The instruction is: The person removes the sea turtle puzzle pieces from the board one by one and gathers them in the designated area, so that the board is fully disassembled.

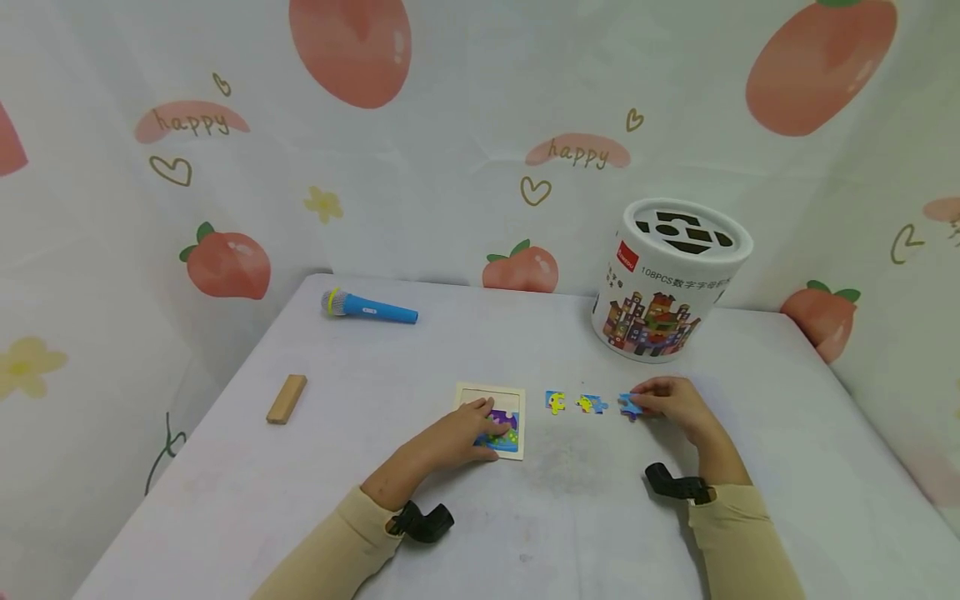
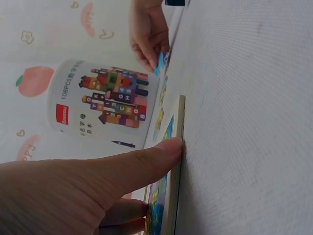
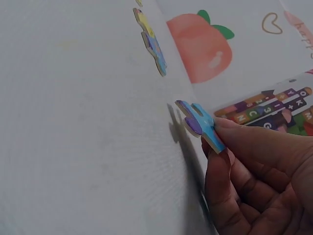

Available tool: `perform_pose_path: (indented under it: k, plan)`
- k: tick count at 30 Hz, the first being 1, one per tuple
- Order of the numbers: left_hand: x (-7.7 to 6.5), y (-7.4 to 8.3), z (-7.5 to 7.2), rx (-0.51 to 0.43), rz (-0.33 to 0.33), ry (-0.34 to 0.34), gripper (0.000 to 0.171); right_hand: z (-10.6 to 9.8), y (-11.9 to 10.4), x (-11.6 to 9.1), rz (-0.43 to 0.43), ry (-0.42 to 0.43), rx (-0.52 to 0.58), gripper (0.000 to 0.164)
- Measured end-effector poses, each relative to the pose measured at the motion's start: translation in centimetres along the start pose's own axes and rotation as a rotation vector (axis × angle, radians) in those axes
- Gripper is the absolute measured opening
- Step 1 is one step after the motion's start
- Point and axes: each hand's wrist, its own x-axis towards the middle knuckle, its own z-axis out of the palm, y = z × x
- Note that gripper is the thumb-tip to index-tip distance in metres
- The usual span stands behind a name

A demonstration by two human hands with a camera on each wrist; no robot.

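Note:
A small square jigsaw puzzle (image 1: 512, 442) in a pale wooden frame lies on the table, with colourful pieces in its lower part and bare wood at the top. My left hand (image 1: 459, 433) rests on its left side; the thumb touches the frame's edge (image 2: 177, 171) in the left wrist view. Between thumb and fingers, my right hand (image 1: 678, 406) pinches a blue and purple puzzle piece (image 3: 203, 125), tilted up from the table in the right wrist view. Left of that hand lie a yellow and blue piece (image 1: 592, 404) and another yellow and blue piece (image 1: 555, 402).
A large white block tub (image 1: 660, 292) stands at the back right. Toward the back left lies a blue toy microphone (image 1: 371, 308), with a wooden block (image 1: 287, 399) nearer on the left. Behind the table hangs a peach-printed cloth (image 1: 450, 183).

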Motion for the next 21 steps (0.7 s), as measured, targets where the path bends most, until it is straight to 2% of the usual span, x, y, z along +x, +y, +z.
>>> perform_pose_path:
  k: [9,16,21]
  plan:
    - [-0.05,0.11,0.01,0.005,-0.015,-0.004,0.048,0.34,0.24,-0.18,0.016,0.030,0.022,0.031]
    - [-0.08,0.13,-0.01,0.005,-0.021,-0.003,0.048,0.78,0.16,-0.15,-0.001,0.053,-0.044,0.031]
    - [-0.07,0.16,0.00,0.006,-0.022,-0.004,0.048,0.91,0.09,-0.18,-0.004,0.074,-0.051,0.028]
